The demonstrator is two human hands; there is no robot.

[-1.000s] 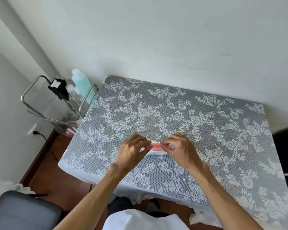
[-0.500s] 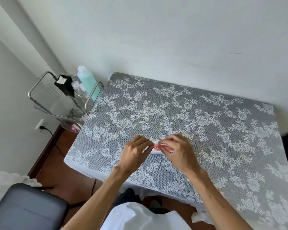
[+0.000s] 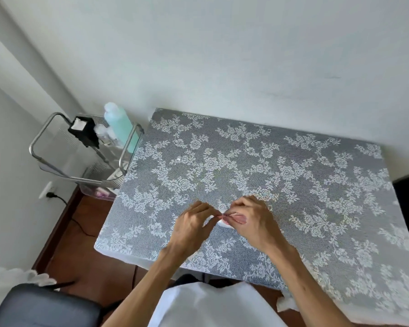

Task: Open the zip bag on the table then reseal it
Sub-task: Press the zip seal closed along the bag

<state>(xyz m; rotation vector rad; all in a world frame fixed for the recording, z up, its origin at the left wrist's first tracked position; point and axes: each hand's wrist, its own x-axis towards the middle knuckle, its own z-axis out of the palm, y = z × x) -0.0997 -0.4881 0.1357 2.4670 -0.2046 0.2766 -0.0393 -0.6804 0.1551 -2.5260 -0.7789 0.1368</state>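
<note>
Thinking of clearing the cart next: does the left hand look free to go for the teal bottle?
Probably not: the left hand pinches the zip bag, and the teal bottle stands behind the cart's rail.

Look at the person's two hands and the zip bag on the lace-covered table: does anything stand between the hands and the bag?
Nothing visible does. The left hand and the right hand both already pinch the small zip bag at its pink top edge, just above the table. No other object lies near it on the cloth.

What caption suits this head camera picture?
Both hands, left and right, pinch a small zip bag over a lace-covered table.
</note>
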